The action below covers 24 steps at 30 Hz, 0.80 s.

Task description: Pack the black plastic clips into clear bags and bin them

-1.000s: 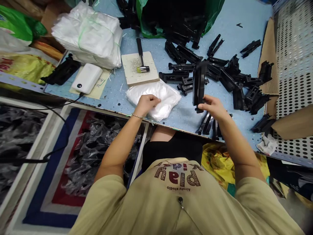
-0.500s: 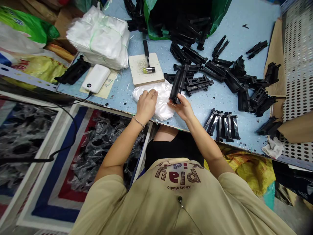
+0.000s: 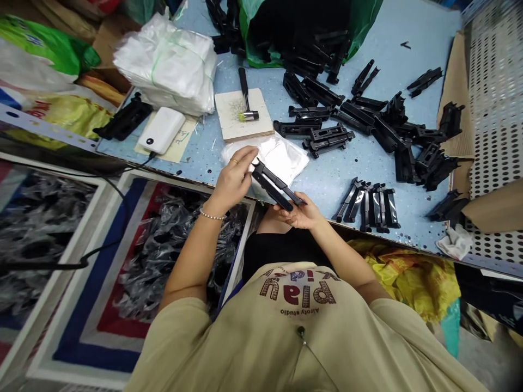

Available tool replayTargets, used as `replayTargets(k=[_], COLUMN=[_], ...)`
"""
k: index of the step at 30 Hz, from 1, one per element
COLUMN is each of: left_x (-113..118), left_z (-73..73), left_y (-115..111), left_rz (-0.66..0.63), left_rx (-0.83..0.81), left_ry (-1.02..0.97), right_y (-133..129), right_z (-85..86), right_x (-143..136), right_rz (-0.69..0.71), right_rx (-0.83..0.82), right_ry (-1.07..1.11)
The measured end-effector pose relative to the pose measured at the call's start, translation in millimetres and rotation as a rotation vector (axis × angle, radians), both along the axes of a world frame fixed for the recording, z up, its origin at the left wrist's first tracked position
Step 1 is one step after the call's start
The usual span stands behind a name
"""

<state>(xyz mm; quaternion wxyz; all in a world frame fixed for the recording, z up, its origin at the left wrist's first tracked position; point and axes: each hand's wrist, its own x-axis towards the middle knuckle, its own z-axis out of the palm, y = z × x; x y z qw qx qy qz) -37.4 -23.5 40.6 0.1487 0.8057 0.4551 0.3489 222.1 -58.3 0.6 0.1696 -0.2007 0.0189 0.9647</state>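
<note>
A slim black plastic part [image 3: 274, 185] with two long rails lies slanted between my hands, over the table's front edge. My right hand [image 3: 301, 213] is closed round its near end, fingers underneath. At its far end, my left hand [image 3: 235, 177] has the fingertips and thumb closed about the tip; a small white spot shows there, too small to make out. Under and behind the part lies a pile of clear plastic bags [image 3: 286, 158], partly hidden by my left hand. A hammer [image 3: 245, 95] rests on a pale wooden board [image 3: 226, 126] just beyond the bags.
Many similar black parts [image 3: 357, 117] lie loose across the right half of the blue table, with a short row [image 3: 370, 207] near the front edge. A green bag [image 3: 250, 32] of parts stands behind. At left are bundled plastic bags [image 3: 175, 65] and a white power bank [image 3: 162, 129].
My right hand has brought the black part down and left, from upright to slanted. My left hand has lifted off the plastic bags and moved slightly left, to the part's far end.
</note>
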Motion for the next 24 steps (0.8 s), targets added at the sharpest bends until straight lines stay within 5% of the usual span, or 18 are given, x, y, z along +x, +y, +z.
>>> replayTargets(k=[6, 17, 21, 24], left_x=[34, 46, 63, 75], left_z=[1.6, -29.4, -19.7, -11.5], left_y=[-43, -41, -57, -68], left_rz=[-0.179, 0.064, -0.161, -0.343], left_rx=[0.106, 0.064, 0.133, 0.164], left_ry=[-0.008, -0.103, -0.081, -0.076], right_y=[2, -28, -23, -26], right_z=[23.0, 43.3, 40.3, 37.8], right_x=[-6, -1, 0, -4], right_rz=[-0.176, -0.337, -0.322, -0.452], right_rx=[0.092, 0.276, 0.364, 0.555], right_ry=[-0.209, -0.184, -0.286, -0.621])
